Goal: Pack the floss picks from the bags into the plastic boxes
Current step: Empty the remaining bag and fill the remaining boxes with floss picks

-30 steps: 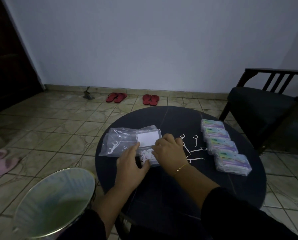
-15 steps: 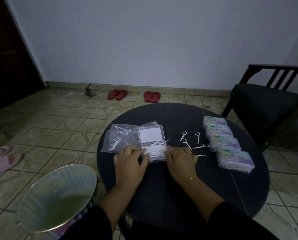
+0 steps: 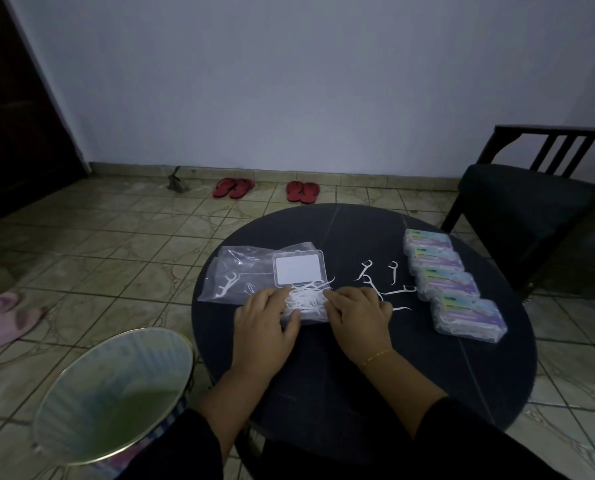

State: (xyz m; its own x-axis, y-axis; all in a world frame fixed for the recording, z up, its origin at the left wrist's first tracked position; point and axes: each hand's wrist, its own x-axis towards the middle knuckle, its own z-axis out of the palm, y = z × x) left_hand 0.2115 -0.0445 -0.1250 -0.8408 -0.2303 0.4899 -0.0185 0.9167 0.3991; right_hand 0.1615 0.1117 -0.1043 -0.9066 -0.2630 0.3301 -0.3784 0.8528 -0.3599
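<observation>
Hands: our left hand (image 3: 265,318) and right hand (image 3: 356,315) rest on the round dark tabletop (image 3: 323,375), one at each side of the open clear plastic box (image 3: 304,303).
Left grip: fingers curl over the box's left edge, thumb along its near side, holding it.
Right grip: fingers bend at the box's right edge; we cannot tell whether they hold it or only touch it.
Open box: its hinged lid with a white rectangular label (image 3: 299,268) lies flat behind it, and a loose heap of white floss picks (image 3: 306,297) fills the base between our hands.
Bag: a crumpled clear plastic bag (image 3: 235,275) lies left of the lid, with a few picks inside.
Loose picks: several stray white floss picks (image 3: 388,284) lie scattered just right of our right hand.
Packed boxes: four closed boxes with pastel labels (image 3: 452,282) sit in a touching row along the right side.
Floor: a round bin with a pale liner (image 3: 112,396) stands beside the table on the left.
</observation>
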